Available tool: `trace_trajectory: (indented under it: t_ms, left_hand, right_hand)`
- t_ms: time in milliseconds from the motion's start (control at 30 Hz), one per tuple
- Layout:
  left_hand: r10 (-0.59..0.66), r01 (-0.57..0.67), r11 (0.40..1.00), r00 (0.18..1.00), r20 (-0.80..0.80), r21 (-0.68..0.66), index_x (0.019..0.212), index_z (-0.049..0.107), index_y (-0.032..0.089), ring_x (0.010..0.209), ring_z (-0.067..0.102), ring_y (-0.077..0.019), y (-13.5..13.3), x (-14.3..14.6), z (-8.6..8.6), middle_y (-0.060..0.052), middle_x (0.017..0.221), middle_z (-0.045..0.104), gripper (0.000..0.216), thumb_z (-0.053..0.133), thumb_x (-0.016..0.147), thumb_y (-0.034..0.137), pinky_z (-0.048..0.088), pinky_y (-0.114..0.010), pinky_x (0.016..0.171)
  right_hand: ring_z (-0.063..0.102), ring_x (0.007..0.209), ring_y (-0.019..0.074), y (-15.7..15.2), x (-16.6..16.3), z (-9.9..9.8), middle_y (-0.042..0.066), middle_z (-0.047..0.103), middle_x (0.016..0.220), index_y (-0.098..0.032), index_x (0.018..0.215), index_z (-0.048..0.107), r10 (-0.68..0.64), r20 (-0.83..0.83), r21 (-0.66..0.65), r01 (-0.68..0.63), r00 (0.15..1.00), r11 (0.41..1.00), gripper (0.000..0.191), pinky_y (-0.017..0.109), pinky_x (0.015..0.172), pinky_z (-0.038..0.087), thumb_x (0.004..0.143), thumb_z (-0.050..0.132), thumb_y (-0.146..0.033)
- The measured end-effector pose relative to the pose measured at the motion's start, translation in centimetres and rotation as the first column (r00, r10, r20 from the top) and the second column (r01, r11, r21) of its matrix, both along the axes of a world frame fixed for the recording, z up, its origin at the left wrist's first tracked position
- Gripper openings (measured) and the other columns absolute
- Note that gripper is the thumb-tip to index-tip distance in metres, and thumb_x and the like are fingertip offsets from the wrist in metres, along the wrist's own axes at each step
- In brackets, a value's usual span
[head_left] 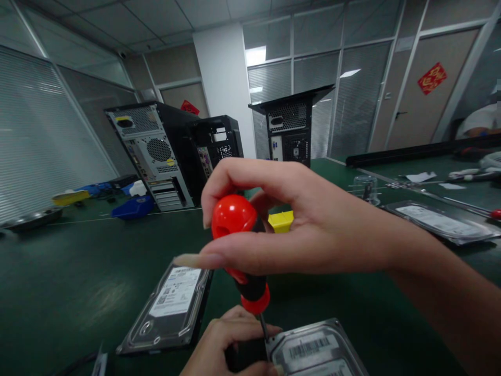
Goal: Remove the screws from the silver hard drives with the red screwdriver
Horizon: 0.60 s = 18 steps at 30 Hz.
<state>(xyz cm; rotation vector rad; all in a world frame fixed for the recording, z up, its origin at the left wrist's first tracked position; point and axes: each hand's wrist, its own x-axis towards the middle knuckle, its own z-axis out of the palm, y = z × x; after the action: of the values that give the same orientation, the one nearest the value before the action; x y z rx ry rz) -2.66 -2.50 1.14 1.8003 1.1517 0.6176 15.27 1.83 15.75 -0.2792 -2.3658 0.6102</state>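
Note:
My right hand (pixel 313 224) is wrapped round the red and black handle of a screwdriver (pixel 254 297), thumb and fingers pressed against it. The shaft points down, and its tip meets the corner of a silver hard drive (pixel 313 347) at the bottom of the view. Low in the picture, my left hand (pixel 223 339) grips that drive by its left edge, with fingers close to the shaft; part of this hand is cut off by the frame. Left of it, a second hard drive (pixel 168 308) with a white label lies flat on the green table (pixel 97 277).
Computer cases (pixel 152 151) stand at the back, one more case (pixel 289 130) behind my right hand. A blue scoop-shaped tray (pixel 133 207) and a metal bowl (pixel 31 216) lie left. Another hard drive (pixel 442 222), a clear cup (pixel 366 188) and tools lie right. A person (pixel 483 122) sits far right.

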Motion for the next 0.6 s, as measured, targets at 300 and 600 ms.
trace_trajectory:
  t_ms: [300, 600]
  left_hand:
    - [-0.001, 0.002, 0.999, 0.999, -0.04, 0.033, 0.099, 0.074, 0.025, 0.088, 0.06, -0.025, 0.24, -0.24, -0.92, -0.008, 0.091, 0.068, 0.024, 0.066, 0.077, 0.027, 0.043, -0.032, 0.075]
    - [0.01, -0.004, 0.999, 0.994, -0.106, 0.051, 0.1, 0.073, 0.024, 0.08, 0.06, -0.0222, 0.2, -0.11, -0.87, -0.007, 0.085, 0.067, 0.024, 0.062, 0.08, 0.031, 0.043, -0.029, 0.07]
  right_hand:
    - [0.049, 0.067, 0.0033, 0.0, -0.5, -0.22, -0.005, 0.052, 0.083, -0.016, 0.088, 0.05, -0.073, -0.02, -0.008, 0.073, 0.997, 0.997, 0.026, 0.013, 0.054, 0.042, 0.079, 0.061, -0.038]
    - [0.042, 0.052, 0.0009, 0.31, -0.36, -0.24, -0.007, 0.049, 0.059, -0.011, 0.074, 0.06, -0.127, -0.035, 0.2, 0.131, 0.991, 0.971, 0.028, 0.017, 0.044, 0.032, 0.086, 0.054, -0.036]
